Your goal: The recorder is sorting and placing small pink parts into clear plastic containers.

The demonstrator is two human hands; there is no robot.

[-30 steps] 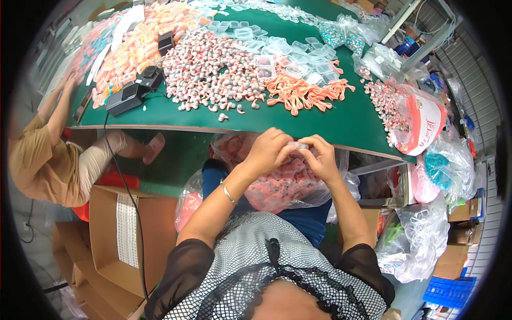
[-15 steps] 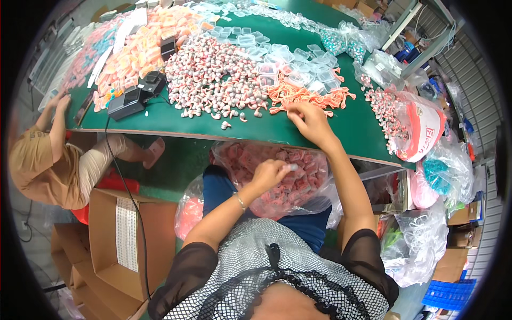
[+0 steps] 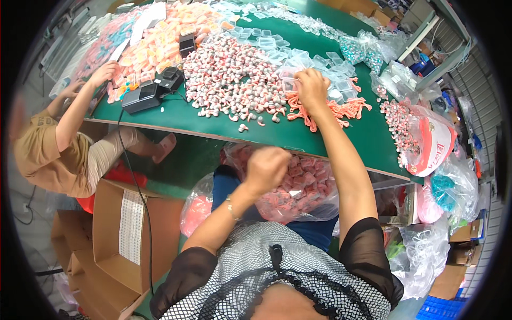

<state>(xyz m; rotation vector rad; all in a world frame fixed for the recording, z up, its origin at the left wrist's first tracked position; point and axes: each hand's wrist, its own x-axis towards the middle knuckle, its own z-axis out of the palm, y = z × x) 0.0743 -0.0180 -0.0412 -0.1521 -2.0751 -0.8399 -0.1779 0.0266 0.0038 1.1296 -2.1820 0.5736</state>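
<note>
My right hand (image 3: 313,88) reaches over the green table, its fingers bent down and closed at the edge of a clear plastic box (image 3: 288,84). Under its wrist lie orange-pink cords (image 3: 346,110) in a loose heap. My left hand (image 3: 268,168) is curled and smeared by motion, just off the table's front edge; whether it holds anything does not show. Below it, an open clear bag (image 3: 325,205) on my lap holds many small pink boxes (image 3: 306,178). Left of the cords spreads a big pile of small pink-and-grey curved pieces (image 3: 234,74).
Further left are orange boxes (image 3: 160,45) and black devices (image 3: 141,100) with a cable hanging to the floor. A co-worker (image 3: 53,144) sits at the left, hands at the table. Cardboard boxes (image 3: 114,240) stand below. At right, a red-and-white bag (image 3: 434,141) spills small pieces.
My right hand has moved away from me, from the cords to the clear boxes. The left hand no longer shows the small pale thing at its fingertips. The co-worker's hand has risen.
</note>
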